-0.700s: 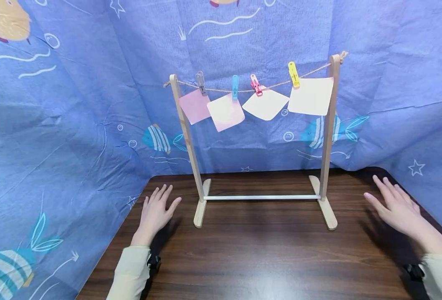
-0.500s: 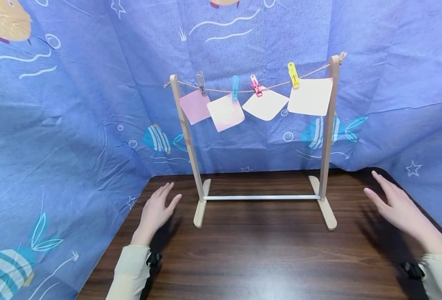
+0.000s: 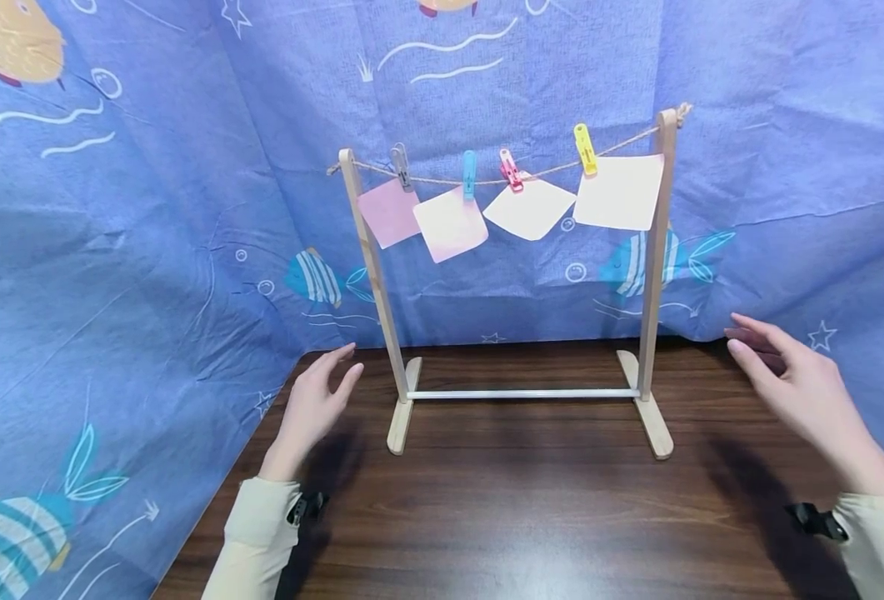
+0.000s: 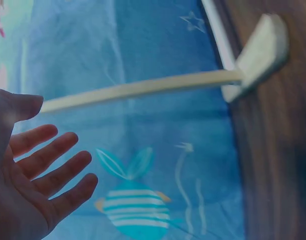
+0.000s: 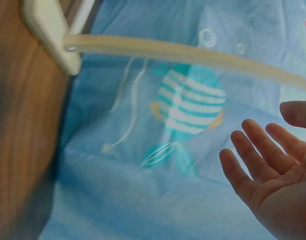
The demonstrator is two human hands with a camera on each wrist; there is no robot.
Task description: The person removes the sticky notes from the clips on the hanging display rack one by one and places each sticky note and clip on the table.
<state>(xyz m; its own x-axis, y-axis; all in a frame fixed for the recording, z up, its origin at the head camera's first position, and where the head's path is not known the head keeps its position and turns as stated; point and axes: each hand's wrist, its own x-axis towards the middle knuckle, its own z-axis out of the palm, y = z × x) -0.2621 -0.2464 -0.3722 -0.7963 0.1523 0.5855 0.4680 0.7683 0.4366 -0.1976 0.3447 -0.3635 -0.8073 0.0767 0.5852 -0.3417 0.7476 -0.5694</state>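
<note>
Between our left hand [image 3: 310,408] and right hand [image 3: 812,387], both with loosely extended fingers [image 4: 50,152], we see the wooden rack [image 3: 522,394] upright on the table [image 3: 516,500], its long axis running left to right. Our wrist views reveal both palms [image 4: 20,202]; only the head view shows all four clothespins [image 3: 469,175].

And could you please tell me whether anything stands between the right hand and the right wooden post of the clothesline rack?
Nothing visible does: only open space shows between the right hand and the right wooden post.
</note>
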